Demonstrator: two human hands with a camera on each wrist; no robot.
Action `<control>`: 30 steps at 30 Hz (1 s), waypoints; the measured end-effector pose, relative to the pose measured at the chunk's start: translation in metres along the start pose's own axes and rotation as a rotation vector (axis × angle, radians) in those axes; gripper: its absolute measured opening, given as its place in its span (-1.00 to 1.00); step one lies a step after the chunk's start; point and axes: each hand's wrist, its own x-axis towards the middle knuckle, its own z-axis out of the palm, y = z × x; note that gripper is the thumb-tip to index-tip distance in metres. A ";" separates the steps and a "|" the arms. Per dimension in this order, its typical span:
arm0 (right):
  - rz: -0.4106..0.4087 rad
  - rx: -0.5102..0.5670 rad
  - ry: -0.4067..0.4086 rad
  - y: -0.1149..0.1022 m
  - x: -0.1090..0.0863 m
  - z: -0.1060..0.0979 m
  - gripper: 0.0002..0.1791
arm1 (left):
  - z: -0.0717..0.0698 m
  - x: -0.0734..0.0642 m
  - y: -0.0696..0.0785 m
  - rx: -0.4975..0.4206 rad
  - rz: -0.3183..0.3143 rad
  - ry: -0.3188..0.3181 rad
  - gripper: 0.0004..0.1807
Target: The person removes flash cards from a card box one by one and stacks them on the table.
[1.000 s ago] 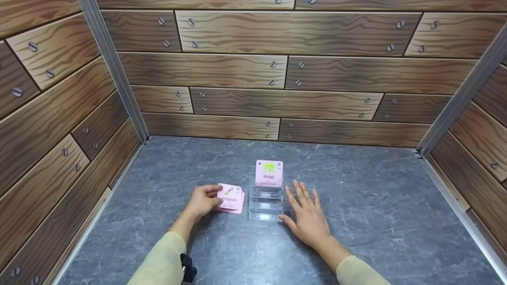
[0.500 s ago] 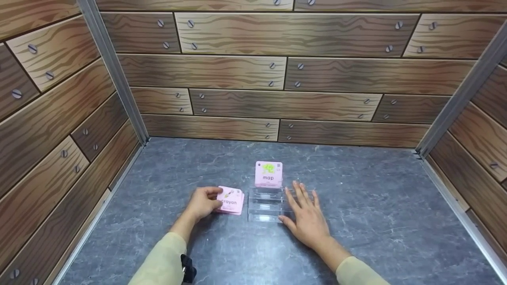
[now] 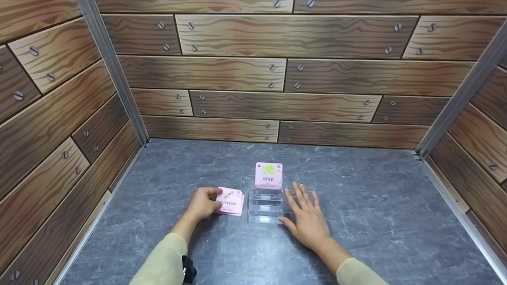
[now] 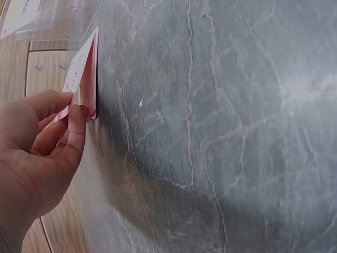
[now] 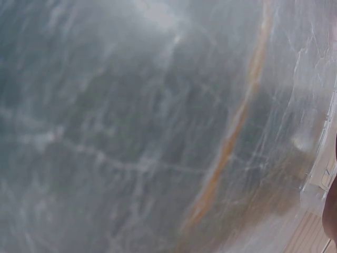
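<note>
In the head view my left hand (image 3: 202,204) pinches the left edge of a pink "crayon" flash card (image 3: 229,201), which tops a small stack of similar cards. The left wrist view has the thumb on the card's face and a finger under it; the card (image 4: 79,71) tilts up from the stack. To the right is a clear plastic stepped card holder (image 3: 265,208), with a pink "map" flash card (image 3: 269,174) upright at its back row. My right hand (image 3: 309,221) lies with spread, straight fingers at the holder's right side.
The grey marbled tabletop (image 3: 376,221) spreads around the cards and holder. Panels with a wood-plank print (image 3: 245,71) enclose the back and both sides, with metal strips along the corners. A black strap device (image 3: 188,270) sits at the left sleeve.
The crayon card has settled slightly lower over its stack, still in the left hand's pinch. My right hand and the holder stay put; the head view has shifted a little.
</note>
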 end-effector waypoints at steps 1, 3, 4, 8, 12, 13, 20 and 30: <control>0.001 0.001 0.000 0.000 0.000 0.000 -0.04 | 0.000 0.000 0.000 0.010 0.012 0.005 -0.51; 0.001 -0.001 0.005 0.000 -0.001 0.000 -0.05 | 0.001 0.001 0.000 0.028 0.021 0.012 -0.52; 0.001 -0.003 0.006 0.000 -0.001 0.000 -0.05 | 0.001 0.001 0.000 0.034 0.021 0.016 -0.52; 0.004 0.001 0.004 0.000 -0.001 0.000 -0.05 | 0.002 0.002 0.000 0.056 0.023 0.027 -0.54; 0.006 -0.004 0.005 0.000 -0.002 0.000 -0.05 | 0.003 0.002 0.000 0.080 0.014 0.037 -0.56; 0.005 -0.008 0.006 0.000 -0.002 0.000 -0.05 | 0.003 0.002 0.000 0.088 0.017 0.039 -0.56; 0.001 -0.016 0.006 0.001 -0.002 0.000 -0.05 | 0.002 0.002 0.000 0.118 0.006 0.041 -0.57; -0.007 0.013 0.016 0.000 -0.001 0.000 -0.05 | -0.003 -0.001 -0.004 0.061 -0.026 0.045 -0.55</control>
